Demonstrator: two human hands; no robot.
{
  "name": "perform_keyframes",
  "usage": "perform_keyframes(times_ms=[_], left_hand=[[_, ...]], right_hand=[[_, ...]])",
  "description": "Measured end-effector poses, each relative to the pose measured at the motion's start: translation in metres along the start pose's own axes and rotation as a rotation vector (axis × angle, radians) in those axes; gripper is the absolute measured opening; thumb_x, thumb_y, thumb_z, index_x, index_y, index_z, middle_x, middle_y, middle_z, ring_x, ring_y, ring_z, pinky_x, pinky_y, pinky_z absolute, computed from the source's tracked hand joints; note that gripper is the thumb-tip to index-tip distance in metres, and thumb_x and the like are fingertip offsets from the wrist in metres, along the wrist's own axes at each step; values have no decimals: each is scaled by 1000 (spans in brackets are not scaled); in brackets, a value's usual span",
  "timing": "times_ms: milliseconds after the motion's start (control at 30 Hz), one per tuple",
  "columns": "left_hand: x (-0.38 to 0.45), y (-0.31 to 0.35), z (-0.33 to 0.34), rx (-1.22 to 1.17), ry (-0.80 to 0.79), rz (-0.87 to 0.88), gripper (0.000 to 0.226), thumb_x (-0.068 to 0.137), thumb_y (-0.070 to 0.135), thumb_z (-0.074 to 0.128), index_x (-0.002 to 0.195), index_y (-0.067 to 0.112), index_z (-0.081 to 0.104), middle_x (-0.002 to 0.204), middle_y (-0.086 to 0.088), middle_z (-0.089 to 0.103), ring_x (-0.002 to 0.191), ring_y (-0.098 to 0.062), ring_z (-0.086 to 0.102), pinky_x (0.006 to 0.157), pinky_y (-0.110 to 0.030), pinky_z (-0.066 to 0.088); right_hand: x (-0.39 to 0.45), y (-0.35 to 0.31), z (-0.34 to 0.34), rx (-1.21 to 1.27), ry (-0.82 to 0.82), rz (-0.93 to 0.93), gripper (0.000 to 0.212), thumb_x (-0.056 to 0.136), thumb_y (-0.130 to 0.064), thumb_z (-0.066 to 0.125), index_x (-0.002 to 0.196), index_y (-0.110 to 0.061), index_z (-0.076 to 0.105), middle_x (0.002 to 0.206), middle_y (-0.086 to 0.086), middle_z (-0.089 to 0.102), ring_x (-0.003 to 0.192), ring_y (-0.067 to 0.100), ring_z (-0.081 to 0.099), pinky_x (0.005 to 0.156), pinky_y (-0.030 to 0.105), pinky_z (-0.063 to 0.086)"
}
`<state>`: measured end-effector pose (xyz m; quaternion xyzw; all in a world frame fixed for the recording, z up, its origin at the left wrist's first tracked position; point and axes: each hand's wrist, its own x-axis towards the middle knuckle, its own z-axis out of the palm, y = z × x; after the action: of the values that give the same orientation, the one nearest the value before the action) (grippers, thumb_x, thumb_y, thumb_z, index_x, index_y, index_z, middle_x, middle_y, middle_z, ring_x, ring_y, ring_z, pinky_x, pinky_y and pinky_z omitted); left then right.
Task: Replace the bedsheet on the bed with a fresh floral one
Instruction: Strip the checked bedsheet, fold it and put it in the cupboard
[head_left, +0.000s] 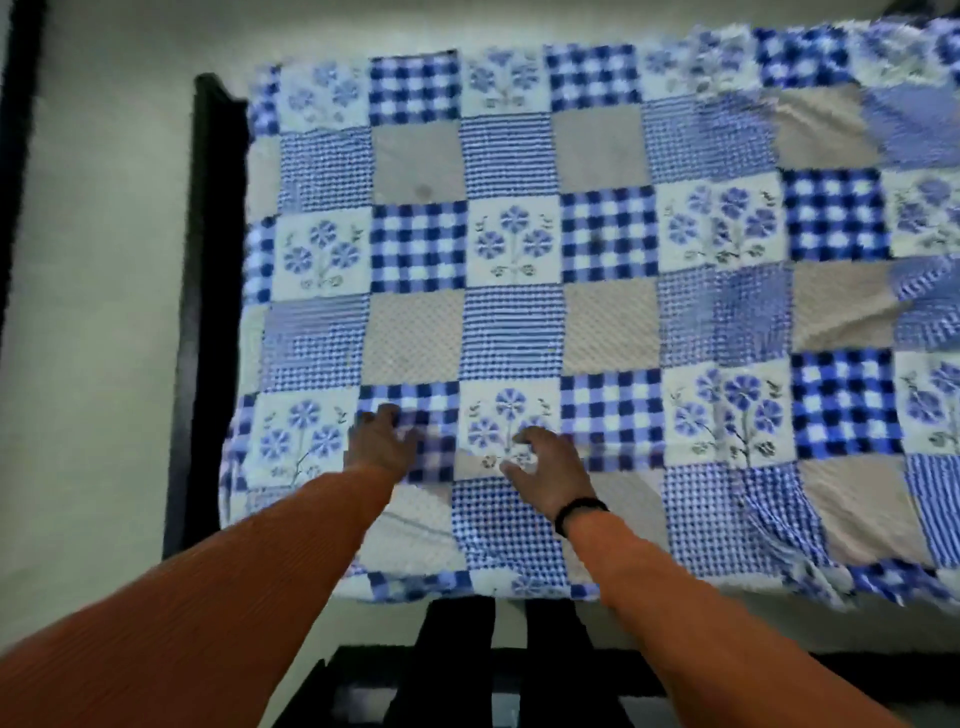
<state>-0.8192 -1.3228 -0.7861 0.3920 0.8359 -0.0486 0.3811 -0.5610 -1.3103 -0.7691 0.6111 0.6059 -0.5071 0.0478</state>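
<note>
Blue-and-white patchwork covers nearly the whole bed: the floral bedsheet (519, 249) lies spread over the mattress, its squares alternating between blue flower sprigs, bold navy checks, fine checks and plain grey. Its near edge hangs a little over the side closest to the person, and the cloth is rumpled into folds toward the right. Both arms, in orange ribbed sleeves (218, 597), reach out over the near part of the sheet. The left hand (382, 441) lies on a navy-check square with its fingers bent down onto the fabric; the frame is blurred there, so I cannot tell whether it pinches the cloth or only presses on it. The right hand (550, 467), with a black band (579, 512) at the wrist, rests on a flower square, fingers and thumb curved and spread apart, touching the cloth. Along the left side runs the dark bed frame (208, 312), beside a pale floor (104, 260).
</note>
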Motion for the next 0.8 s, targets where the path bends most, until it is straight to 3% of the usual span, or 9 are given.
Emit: perform_keyframes(times_ms=[100, 200, 333, 433, 567, 633, 700, 800], left_hand=[[-9, -66, -18, -146, 176, -250, 49, 94, 41, 62, 135, 17, 52, 138, -20, 45, 130, -42, 42, 106, -51, 39], [-15, -133, -29, -323, 247, -485, 57, 95, 48, 58, 141, 16, 45, 150, -16, 34, 138, -39, 33, 110, -55, 33], [-20, -228, -16, -490, 214, -639, 70, 103, 56, 40, 151, 6, 37, 154, -25, 38, 141, -43, 35, 116, -52, 29], [-16, -275, 0, -746, 121, -760, 77, 98, 67, 30, 147, 11, 48, 147, -26, 49, 131, -45, 50, 111, -47, 41], [-10, -304, 10, -949, 10, -753, 79, 93, 75, 30, 143, 19, 53, 144, -20, 56, 122, -42, 59, 96, -40, 49], [-6, -310, 2, -981, 24, -688, 64, 100, 61, 45, 144, 16, 54, 145, -15, 56, 128, -35, 57, 98, -33, 44], [1, -326, -2, -960, 20, -695, 66, 95, 59, 59, 144, 15, 55, 145, -10, 57, 128, -32, 57, 104, -33, 45], [2, -341, -13, -896, -82, -673, 53, 93, 50, 69, 129, 12, 67, 130, -11, 67, 106, -27, 63, 88, -32, 48]], right_hand=[[21, -56, 39, -179, -163, -108, 61, 97, -45, 65, 149, -21, 45, 159, 3, 39, 146, 26, 37, 118, 43, 35], [39, -103, 78, -355, -286, -217, 70, 94, -47, 69, 152, -20, 42, 166, 4, 26, 153, 28, 23, 121, 47, 29], [58, -151, 133, -609, -398, -356, 82, 91, -58, 67, 157, -24, 33, 171, -3, 5, 157, 29, 6, 123, 54, 23], [68, -185, 172, -724, -384, -470, 78, 90, -55, 70, 155, -25, 38, 171, -3, 5, 155, 33, 8, 120, 55, 28], [75, -217, 210, -805, -253, -490, 67, 86, -52, 74, 142, -21, 50, 169, 0, 14, 149, 34, 17, 116, 53, 35], [80, -227, 218, -836, -228, -453, 72, 82, -55, 78, 139, -20, 50, 167, 2, 20, 149, 33, 19, 117, 52, 33], [84, -232, 223, -870, -235, -431, 82, 76, -61, 79, 138, -18, 50, 163, 6, 28, 145, 35, 25, 116, 51, 34], [91, -237, 227, -843, -256, -371, 86, 69, -71, 77, 130, -16, 53, 152, 7, 43, 137, 36, 35, 111, 49, 38]])
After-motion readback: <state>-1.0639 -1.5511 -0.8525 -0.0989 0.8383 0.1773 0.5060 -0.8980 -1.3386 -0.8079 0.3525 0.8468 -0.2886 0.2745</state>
